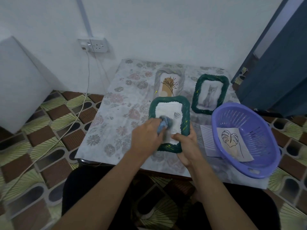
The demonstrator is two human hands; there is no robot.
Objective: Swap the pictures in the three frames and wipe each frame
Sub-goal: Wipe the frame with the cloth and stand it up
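Counter: a low counter [113,113] under a pale cloth printed with faded flowers, carrying everything below.
Basket: a round purple plastic basket with slotted walls [249,123], tilted at the counter's right edge, near the front.
Held frame: a dark green rectangular frame with rounded corners and a twisted rope-like rim [186,113], raised at the middle of the counter, a pale picture with a small grey sketch inside.
Cat frame: a second green twisted-rim frame [211,77] lying just right of the held one, showing a grey sitting cat.
Grey frame: a grey twisted-rim frame [157,83] behind the held frame, with a line-drawn plant on tan shapes.
Loose picture: a paper sheet with a line-drawn leaf [232,143], lying inside the basket.
Right hand: the right hand [187,146] grips the held frame's near right corner, thumb on its glazed face.
Left hand: the left hand [146,136] has its fingers curled round the cloth.
Cloth: a crumpled blue-grey cloth [163,124], pressed against the held frame's face.
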